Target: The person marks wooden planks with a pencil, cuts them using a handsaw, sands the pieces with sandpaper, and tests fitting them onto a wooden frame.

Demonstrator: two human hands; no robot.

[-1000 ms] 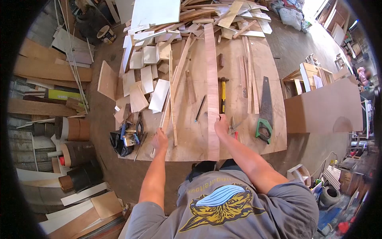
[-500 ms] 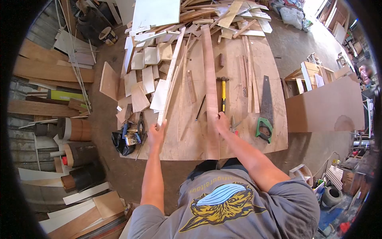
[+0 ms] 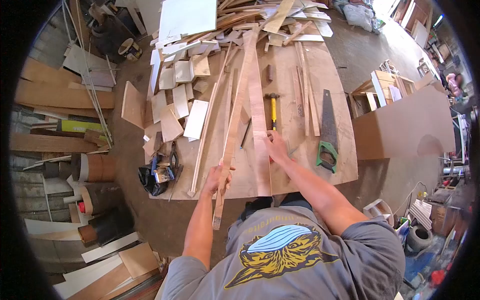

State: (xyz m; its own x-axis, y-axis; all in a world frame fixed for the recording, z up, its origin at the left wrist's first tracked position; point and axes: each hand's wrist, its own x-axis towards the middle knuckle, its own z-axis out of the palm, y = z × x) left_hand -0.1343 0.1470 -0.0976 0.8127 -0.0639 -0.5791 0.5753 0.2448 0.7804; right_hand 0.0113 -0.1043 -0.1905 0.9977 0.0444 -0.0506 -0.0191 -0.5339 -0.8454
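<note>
My left hand (image 3: 218,179) is closed around a long thin wooden strip (image 3: 234,127), whose near end sticks out past the table edge toward me. The strip slants away from me, and its far end meets the top of a wider wooden strip (image 3: 258,125). My right hand (image 3: 275,145) pinches the right edge of that wider piece, which lies lengthwise on the table. Just beyond my right hand is a hammer (image 3: 273,110) with a yellow and black handle. A dark pencil-like stick (image 3: 246,132) lies between the two strips.
On the plywood table (image 3: 295,175), a green-handled handsaw (image 3: 327,117) lies right. Several wood offcuts (image 3: 171,122) and a white board (image 3: 187,20) fill the far left. Pliers (image 3: 173,156) lie by a black bag (image 3: 150,180). A large brown panel (image 3: 405,122) stands right.
My left hand has moved right and toward me, now with a different, browner strip raised at a slant. The pale strip it touched before lies out of it. My right hand stays on the wide strip.
</note>
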